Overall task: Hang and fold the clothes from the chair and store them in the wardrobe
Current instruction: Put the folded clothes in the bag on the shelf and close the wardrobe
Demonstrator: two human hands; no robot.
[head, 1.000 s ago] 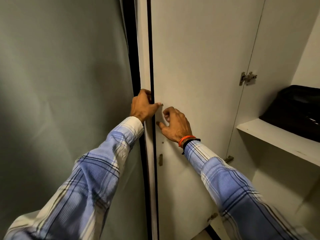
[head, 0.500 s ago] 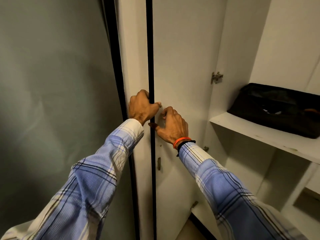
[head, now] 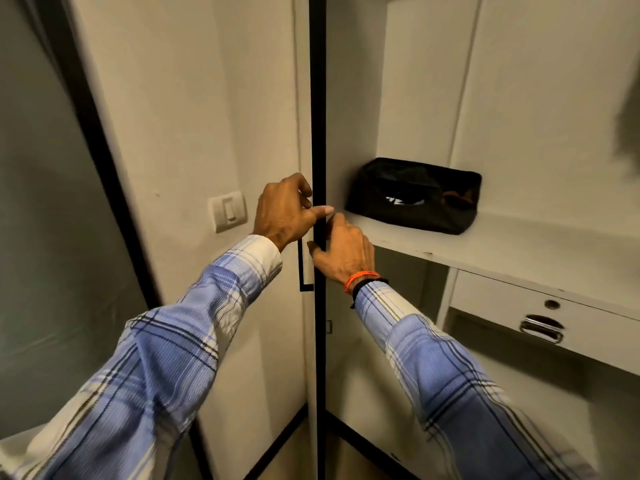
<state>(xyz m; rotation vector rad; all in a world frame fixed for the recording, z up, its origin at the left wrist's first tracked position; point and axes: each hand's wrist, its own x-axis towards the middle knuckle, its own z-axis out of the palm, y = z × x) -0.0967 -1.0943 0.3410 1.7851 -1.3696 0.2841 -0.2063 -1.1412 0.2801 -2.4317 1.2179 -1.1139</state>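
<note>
The white wardrobe door (head: 349, 98) stands nearly edge-on to me, its black edge strip (head: 318, 116) running top to bottom. My left hand (head: 284, 211) curls around that edge from the outer side, thumb pointing across it, just above the black door handle (head: 304, 271). My right hand (head: 344, 249) grips the same edge from the inner side, slightly lower. Inside the wardrobe, a white shelf (head: 502, 247) is exposed. No clothes or chair are in view.
A black bag (head: 415, 199) sits on the shelf. Below the shelf is a white drawer (head: 502, 306) with a chrome handle (head: 540, 332). A light switch (head: 228, 211) is on the white panel to the left. A dark blurred shape (head: 628, 126) hangs at the right edge.
The door has swung further open with both hands on its edge, turning almost edge-on. More of the wardrobe interior, the bag and the drawer have come into view.
</note>
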